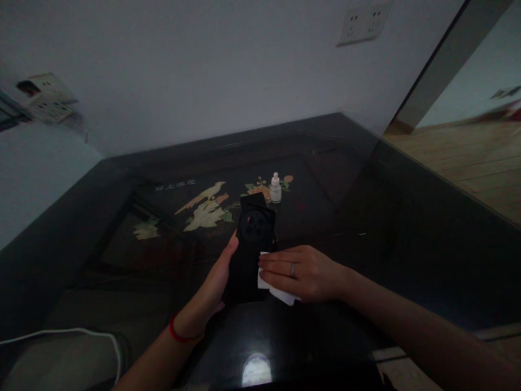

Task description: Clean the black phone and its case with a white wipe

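A black smartphone point(248, 271) with a round camera ring faces back-side up in front of me. My left hand point(217, 279) is closed around its left edge, with a red band at the wrist. My right hand point(299, 271), a ring on one finger, presses a folded white tissue point(280, 294) to the phone's lower right side. Just past the phone's top is a dark rectangular piece point(252, 200); I cannot tell whether it is separate. A small white-capped bottle point(275, 190) stands upright behind the phone.
The glossy dark table point(325, 217) carries a painted bird and flowers point(205, 212). A white cable point(81, 330) curves at the lower left. Wall sockets point(362, 23) sit above the table's far side. Wooden floor point(459, 163) lies to the right.
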Demonstrator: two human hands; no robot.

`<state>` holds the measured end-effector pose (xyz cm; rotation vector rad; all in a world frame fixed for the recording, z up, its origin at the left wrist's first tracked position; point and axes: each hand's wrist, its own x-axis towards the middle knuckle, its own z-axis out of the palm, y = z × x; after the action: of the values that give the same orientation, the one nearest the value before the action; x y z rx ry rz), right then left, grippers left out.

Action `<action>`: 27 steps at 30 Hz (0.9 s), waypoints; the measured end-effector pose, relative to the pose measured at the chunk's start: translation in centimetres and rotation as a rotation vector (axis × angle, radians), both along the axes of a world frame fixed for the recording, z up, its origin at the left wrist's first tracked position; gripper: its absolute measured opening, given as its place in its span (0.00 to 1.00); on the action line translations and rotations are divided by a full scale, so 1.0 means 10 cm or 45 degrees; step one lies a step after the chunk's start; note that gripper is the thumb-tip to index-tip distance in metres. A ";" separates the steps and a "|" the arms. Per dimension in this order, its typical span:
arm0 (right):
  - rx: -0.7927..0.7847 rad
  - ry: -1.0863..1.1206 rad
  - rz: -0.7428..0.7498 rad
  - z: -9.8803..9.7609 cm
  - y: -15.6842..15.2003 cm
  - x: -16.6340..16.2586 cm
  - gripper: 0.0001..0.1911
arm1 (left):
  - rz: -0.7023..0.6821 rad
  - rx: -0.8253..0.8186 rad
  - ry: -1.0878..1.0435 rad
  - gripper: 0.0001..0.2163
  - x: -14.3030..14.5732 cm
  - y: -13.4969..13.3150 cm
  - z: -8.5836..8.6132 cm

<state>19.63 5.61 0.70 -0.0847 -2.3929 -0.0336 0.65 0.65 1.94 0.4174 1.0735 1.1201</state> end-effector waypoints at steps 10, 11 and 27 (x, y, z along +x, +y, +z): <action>-0.112 0.058 -0.276 -0.05 0.23 0.15 0.17 | -0.312 -0.239 -0.073 0.26 -0.08 -0.02 0.08; -0.117 0.063 -0.276 -0.05 0.22 0.15 0.17 | -0.307 -0.238 -0.092 0.26 -0.07 -0.02 0.09; -0.035 0.121 -0.287 0.03 0.17 0.14 0.14 | -0.488 -0.277 -0.323 0.26 -0.04 -0.06 0.04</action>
<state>21.05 7.27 1.00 -0.3614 -2.2789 -0.0998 0.26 0.04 2.32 0.2831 0.8366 0.6867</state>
